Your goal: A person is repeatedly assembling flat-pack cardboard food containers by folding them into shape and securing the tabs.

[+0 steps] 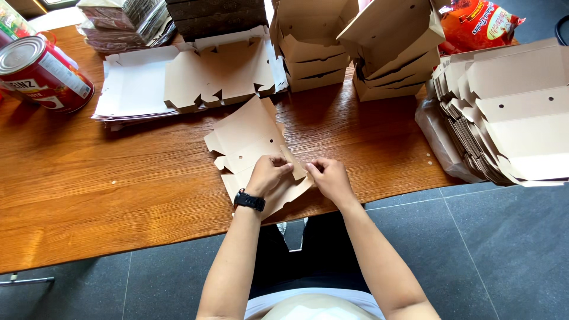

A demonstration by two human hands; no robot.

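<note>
From the head camera, both forearms reach forward from the near edge of the brown wooden table (118, 189). The left hand (268, 175), with a black wristwatch (249, 200) on its wrist, curls its fingers and pinches a side flap of the flat, unfolded brown cardboard box blank (249, 139). The right hand (332, 178) faces it, its fingertips closed on the same flap, thumb and fingers bent inward. The blank lies flat on the table near the front edge, its far part pointing toward the middle of the table.

At the far left corner lies a large red tin can (41, 74) on its side, with a white label panel. Behind the blank, a pile of flat white and brown blanks (184, 80) is spread toward the far edge. Two stacks of folded brown cardboard boxes (355, 53) stand further right along the far edge, with an orange printed bag (477, 26) behind them. A stack of nested, part-folded brown boxes (510, 112) overhangs the right edge.

Bare wood lies open to the left of the hands along the front edge; grey floor tiles (492, 249) show below.
</note>
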